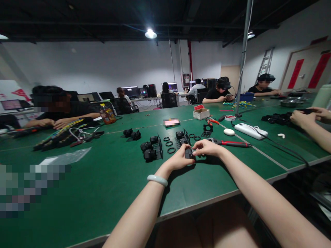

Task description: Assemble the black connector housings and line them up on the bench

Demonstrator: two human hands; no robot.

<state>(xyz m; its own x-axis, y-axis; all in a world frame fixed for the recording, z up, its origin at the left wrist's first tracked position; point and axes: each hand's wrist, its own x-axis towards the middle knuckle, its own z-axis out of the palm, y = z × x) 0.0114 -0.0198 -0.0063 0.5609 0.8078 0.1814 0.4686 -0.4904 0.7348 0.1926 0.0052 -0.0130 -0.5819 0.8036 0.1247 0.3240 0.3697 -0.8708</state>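
Between my two hands is a small black block-shaped part (189, 154), just above the green tabletop. My left hand (181, 156), with a pale bangle at the wrist, grips it from the left. The fingers of my right hand (207, 148) pinch at its right side; they hide the detail there. Several black camera-like units (149, 151) with finned brackets stand to the left of my hands. Black rings (169, 143) lie flat just beyond. A black square frame (207, 129) stands farther back, past my right hand.
Red-handled pliers (235, 143), a white power bank (250, 131) with a cable and a round white case (229, 132) lie to the right. A small box (201, 113) and a metal pole (243, 62) stand beyond. Cables (64, 132) lie at left. Co-workers sit around the table.
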